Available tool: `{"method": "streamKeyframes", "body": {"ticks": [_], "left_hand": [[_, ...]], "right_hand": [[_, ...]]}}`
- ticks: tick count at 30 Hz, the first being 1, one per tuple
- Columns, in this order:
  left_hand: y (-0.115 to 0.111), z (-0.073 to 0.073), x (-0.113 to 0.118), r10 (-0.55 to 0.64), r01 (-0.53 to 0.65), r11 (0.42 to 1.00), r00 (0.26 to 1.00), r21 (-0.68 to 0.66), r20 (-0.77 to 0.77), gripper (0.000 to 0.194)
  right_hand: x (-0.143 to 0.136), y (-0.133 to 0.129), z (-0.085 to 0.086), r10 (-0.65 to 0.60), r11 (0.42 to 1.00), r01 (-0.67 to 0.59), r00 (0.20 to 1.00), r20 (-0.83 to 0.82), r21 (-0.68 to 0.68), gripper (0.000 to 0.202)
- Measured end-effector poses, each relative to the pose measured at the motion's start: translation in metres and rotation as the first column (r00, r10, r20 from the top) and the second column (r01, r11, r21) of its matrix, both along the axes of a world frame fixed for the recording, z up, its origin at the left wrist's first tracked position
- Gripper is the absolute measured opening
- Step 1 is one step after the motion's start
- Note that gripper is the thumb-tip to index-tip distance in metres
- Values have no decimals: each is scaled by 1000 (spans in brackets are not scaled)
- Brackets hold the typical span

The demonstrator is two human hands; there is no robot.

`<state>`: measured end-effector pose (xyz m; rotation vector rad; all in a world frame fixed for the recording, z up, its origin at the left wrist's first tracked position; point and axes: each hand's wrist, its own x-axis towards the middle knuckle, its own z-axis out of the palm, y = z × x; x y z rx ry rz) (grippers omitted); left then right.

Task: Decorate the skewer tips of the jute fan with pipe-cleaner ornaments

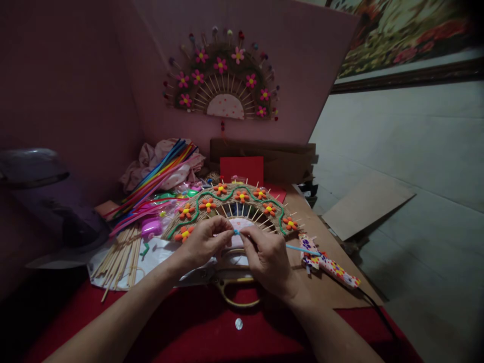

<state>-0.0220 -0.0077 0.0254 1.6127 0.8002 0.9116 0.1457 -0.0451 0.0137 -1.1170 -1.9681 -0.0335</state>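
Observation:
A light blue pipe cleaner (pixel 300 248) is pinched between both hands. Its tip looks curled into a small knob between the fingertips, and the straight tail sticks out to the right. My left hand (pixel 207 241) closes thumb and fingers at the curled end. Close beside it, my right hand (pixel 269 254) grips the same piece, its fingers bent around it. Just beyond the hands lies a twine-wrapped fan (pixel 200 199) with orange flowers, a green wavy trim and thin sticks; my hands cover part of its pale centre. Scissors with yellowish handles (pixel 242 304) lie partly hidden beneath.
A flower-patterned glue gun (pixel 335 269) with a black cord rests on brown cardboard (pixel 325 292) at right. Left are wooden sticks (pixel 119 257) and a bundle of coloured pipe cleaners (pixel 162 174). A finished fan (pixel 227 65) hangs behind. A small silvery disc (pixel 238 323) lies in front.

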Motion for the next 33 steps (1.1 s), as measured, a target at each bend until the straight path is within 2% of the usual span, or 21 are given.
{"method": "streamKeyframes", "body": {"ticks": [4, 9, 12, 16, 18, 20, 22, 24, 28, 31, 33], "left_hand": [[-3, 1, 1, -31, 33, 999, 997, -39, 66, 26], [-6, 1, 7, 29, -16, 995, 991, -100, 130, 25], [-6, -2, 9, 71, -68, 996, 995, -50, 67, 23], [-8, -1, 8, 116, -100, 987, 984, 123, -137, 18], [-8, 2, 5, 82, -45, 983, 974, 177, -213, 17], [-8, 5, 1, -32, 62, 988, 977, 139, -209, 18], [-7, 6, -3, -163, 167, 986, 981, 28, -108, 20], [-7, 5, -4, -236, 238, 968, 971, -81, 28, 22], [-9, 2, -1, -206, 241, 954, 960, -181, 191, 23], [-10, 1, 3, -114, 161, 965, 969, -209, 220, 23], [-10, 1, 5, -45, 80, 982, 979, -172, 197, 24]], "right_hand": [[0, 0, 1, 1, 1000, -2, 999, -50, -15, 16], [-2, -2, 0, 29, 1000, -29, 1000, -12, -10, 14], [-2, -2, -3, 40, 999, -41, 995, 93, 7, 14], [0, 0, -3, 35, 999, -40, 984, 173, 26, 14], [2, 0, 0, 55, 998, -56, 991, 119, 6, 13], [3, 1, 3, 86, 995, -88, 996, -27, -49, 11], [4, 3, 5, 100, 981, -134, 968, -229, -141, 11], [3, 4, 5, 94, 951, -202, 909, -407, -232, 13], [1, 6, 1, 99, 901, -312, 824, -558, -300, 17], [-2, 4, 1, 133, 902, -321, 844, -520, -290, 17], [-4, 1, 1, 150, 916, -294, 883, -444, -274, 18]]}}
